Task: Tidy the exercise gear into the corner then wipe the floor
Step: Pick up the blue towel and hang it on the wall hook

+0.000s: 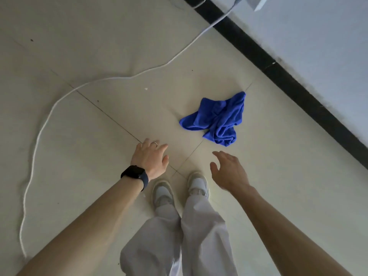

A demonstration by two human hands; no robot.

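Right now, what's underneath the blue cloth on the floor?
The blue cloth lies crumpled on the pale floor tiles, across a grout line. Anything beneath its folds is hidden.

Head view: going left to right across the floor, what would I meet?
white rope → left hand → blue cloth → black skirting board. The right hand is left out because it overlaps the cloth in this order.
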